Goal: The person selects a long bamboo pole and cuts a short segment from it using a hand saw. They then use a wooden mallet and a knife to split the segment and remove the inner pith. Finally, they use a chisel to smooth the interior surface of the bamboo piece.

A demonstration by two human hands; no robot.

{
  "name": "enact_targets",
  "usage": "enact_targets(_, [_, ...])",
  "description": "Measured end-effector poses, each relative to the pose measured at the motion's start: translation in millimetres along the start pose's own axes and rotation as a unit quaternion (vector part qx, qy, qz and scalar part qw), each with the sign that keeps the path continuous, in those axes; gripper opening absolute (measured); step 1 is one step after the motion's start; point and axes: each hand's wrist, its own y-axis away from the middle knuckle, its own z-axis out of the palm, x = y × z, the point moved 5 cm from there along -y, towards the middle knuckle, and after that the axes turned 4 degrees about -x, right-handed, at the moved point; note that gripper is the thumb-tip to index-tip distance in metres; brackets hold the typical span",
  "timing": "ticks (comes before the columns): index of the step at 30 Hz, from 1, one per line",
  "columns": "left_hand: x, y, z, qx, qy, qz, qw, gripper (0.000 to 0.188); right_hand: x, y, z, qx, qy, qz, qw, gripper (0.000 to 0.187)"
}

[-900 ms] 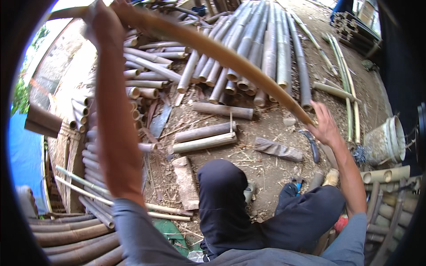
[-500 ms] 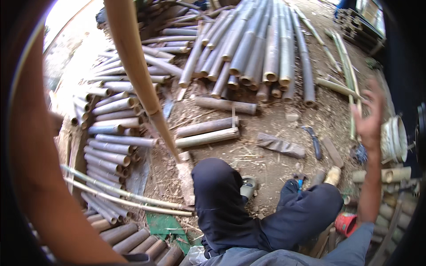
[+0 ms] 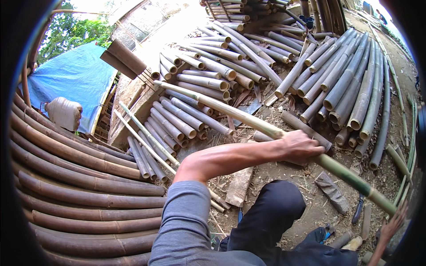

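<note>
A long green-and-tan bamboo pole (image 3: 346, 175) slants from the upper left down to the lower right in front of me. My left hand (image 3: 302, 147) is closed around it past its middle, with my arm stretched across my body. At the pole's lower right end is my right hand (image 3: 392, 223), its fingers stretched out beside the tip; whether it touches the pole is unclear. Below the pole, a dark-handled blade tool (image 3: 358, 209) lies on the ground near a rough wooden block (image 3: 332, 192). A blue-handled tool (image 3: 328, 232) lies by my lower leg.
Stacks of cut bamboo poles (image 3: 199, 80) fill the left and back. A fan of grey bamboo (image 3: 355, 84) lies at the right. Thick brown bamboo (image 3: 93, 186) lies close on my left. A blue tarp (image 3: 73, 80) hangs at the far left. Shavings litter the ground.
The view has turned left. The pole has tipped from steep at the left to a slant across my front. My right hand has come down from its raised position to the pole's end.
</note>
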Motion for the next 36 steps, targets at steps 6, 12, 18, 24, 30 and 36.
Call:
enact_targets(6, [-98.8, 78.5, 48.7, 0.037, -0.122, -0.058, 0.990, 0.030, -75.8, 49.2, 61.5, -0.166, -0.212, 0.041, 0.962, 0.052])
enact_targets(12, [-207.1, 171.9, 50.9, -0.001, -0.229, -0.312, 0.922, 0.026, -148.7, 47.8, 66.1, -0.228, -0.367, 0.067, 0.900, 0.046])
enact_targets(18, [-239.4, 227.1, 78.2, -0.185, -0.320, -0.444, 0.816, 0.025, -277.8, 30.7, 41.1, -0.337, -0.492, -0.048, 0.801, 0.033])
enact_targets(24, [-166.0, 59.2, 153.9, -0.285, -0.011, -0.376, 0.882, 0.031, -433.5, 58.8, 57.3, -0.534, -0.636, -0.021, 0.557, 0.066])
enact_targets(30, [-97.5, 8.8, 268.5, -0.279, -0.009, -0.307, 0.910, 0.064, -427.5, 29.6, 45.0, -0.467, -0.553, -0.149, 0.673, 0.080])
enact_targets(36, [-109.6, 2.5, 293.4, -0.137, -0.040, -0.262, 0.954, 0.064, -272.5, 53.2, 130.5, -0.363, -0.310, 0.059, 0.877, 0.091])
